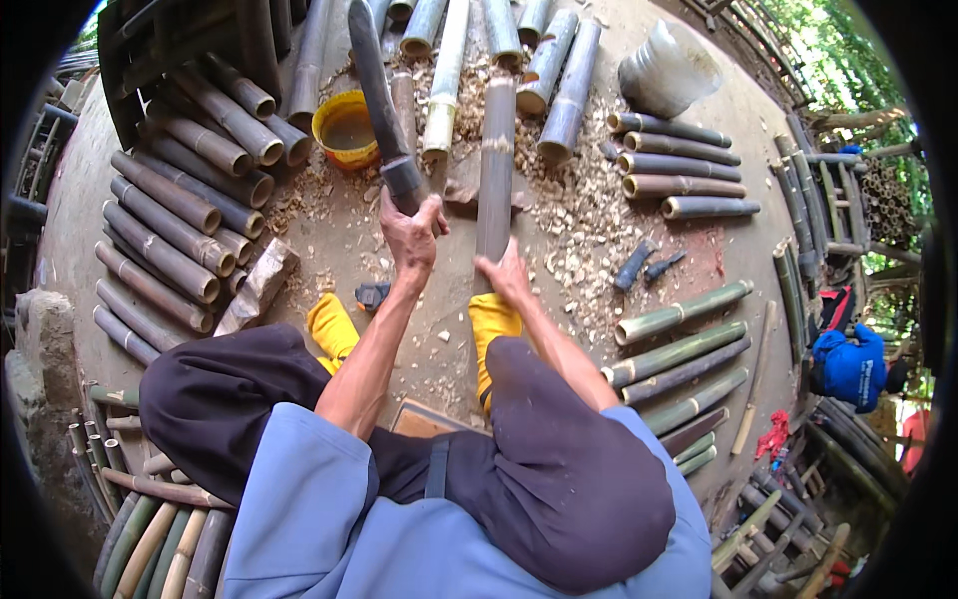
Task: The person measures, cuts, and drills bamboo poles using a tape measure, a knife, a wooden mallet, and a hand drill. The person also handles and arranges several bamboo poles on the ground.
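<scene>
On my feed I see left hand (409,230) clenched on a dark-bladed tool (377,90), right hand (507,275) grasping a bamboo tube (496,160), pale chips (584,230) scattered nearby.

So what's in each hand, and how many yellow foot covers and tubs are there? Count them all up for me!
Long dark tool in the left hand: 1
Bamboo tube in the right hand: 1
Yellow foot covers: 2
Yellow tub: 1
Total: 5
</scene>
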